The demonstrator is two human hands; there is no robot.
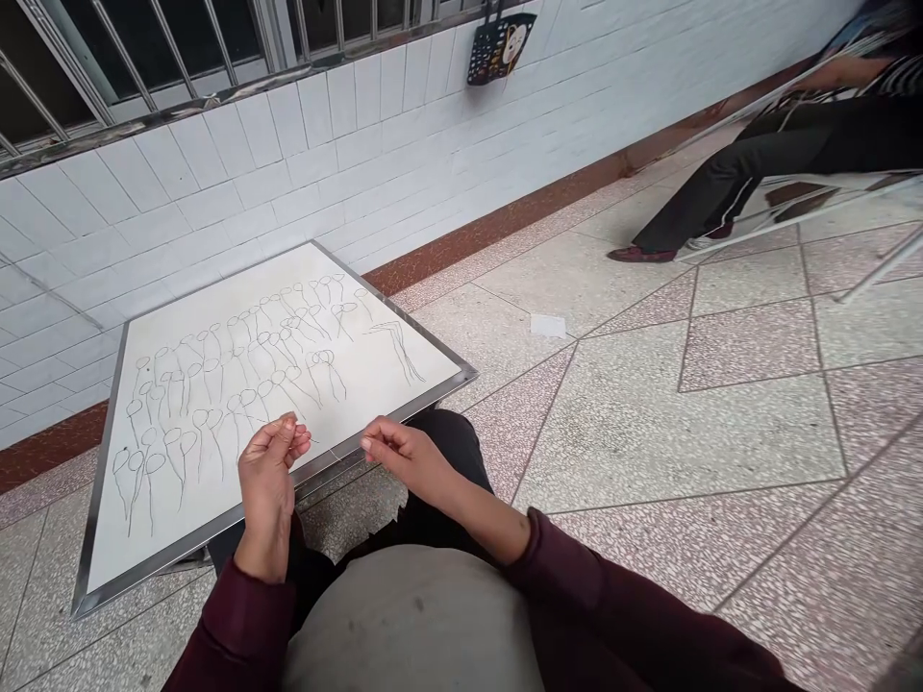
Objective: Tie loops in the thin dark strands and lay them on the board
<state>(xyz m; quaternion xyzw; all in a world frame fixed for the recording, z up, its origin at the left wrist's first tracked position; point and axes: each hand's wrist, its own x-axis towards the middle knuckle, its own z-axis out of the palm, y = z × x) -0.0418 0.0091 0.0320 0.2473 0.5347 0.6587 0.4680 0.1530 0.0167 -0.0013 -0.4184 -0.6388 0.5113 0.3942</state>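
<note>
My left hand (pixel 270 476) is closed in a pinch over the table's near edge. A thin strand (pixel 335 454), perhaps wire or cord, runs between it and my right hand (pixel 411 461), whose fingertips are also pinched. Most of the strand is too fine to follow. Before my hands stands a low white table (pixel 375 418) with a metal rim. Rows of looped strands (pixel 155 465), each a round loop with trailing tails, lie on it. A small bunch of unlooped strands (pixel 400 351) rests near the right corner.
A white tiled wall (pixel 404 163) with a barred window is behind the table. A dark patterned bag (pixel 501 48) hangs there. At right another person's legs (pixel 742 173) show beside a white metal frame (pixel 876 274). White paper (pixel 548 326) lies on the floor.
</note>
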